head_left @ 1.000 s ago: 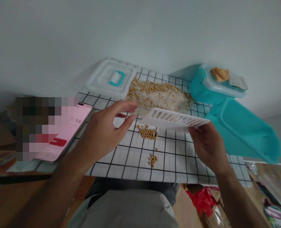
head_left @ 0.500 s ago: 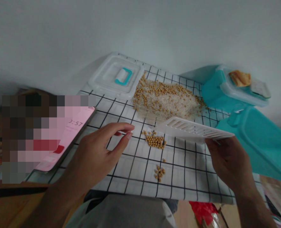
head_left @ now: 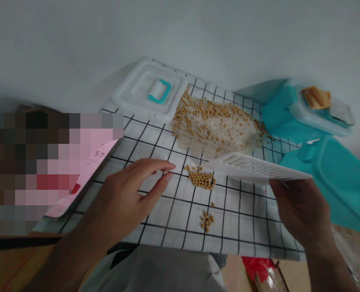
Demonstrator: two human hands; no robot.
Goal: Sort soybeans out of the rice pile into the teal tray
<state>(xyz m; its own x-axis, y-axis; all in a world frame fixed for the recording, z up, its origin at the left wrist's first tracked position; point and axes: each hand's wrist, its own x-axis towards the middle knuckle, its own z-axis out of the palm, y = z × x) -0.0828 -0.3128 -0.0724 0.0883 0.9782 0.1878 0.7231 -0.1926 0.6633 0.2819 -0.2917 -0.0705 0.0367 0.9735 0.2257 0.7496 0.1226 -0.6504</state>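
Observation:
My right hand grips the near end of a white slotted plastic piece, tilted above the checked cloth; its exact kind I cannot make out. Its far end is by the lower edge of a spread of rice grains mixed with soybeans. Left of the slotted piece hovers my left hand, empty, thumb and forefinger a little apart. Between the hands lies a small cluster of soybeans. Closer to me is a smaller group of soybeans.
A clear lid with a teal handle lies at the back left. Right of the grains stand a teal lidded box with a brown packet on top and an open teal container. A phone, partly blurred out, is at left.
The view has shifted slightly. My right hand and the slotted piece have moved a little to the right. My left hand stays nearly in place; the soybean clusters look the same.

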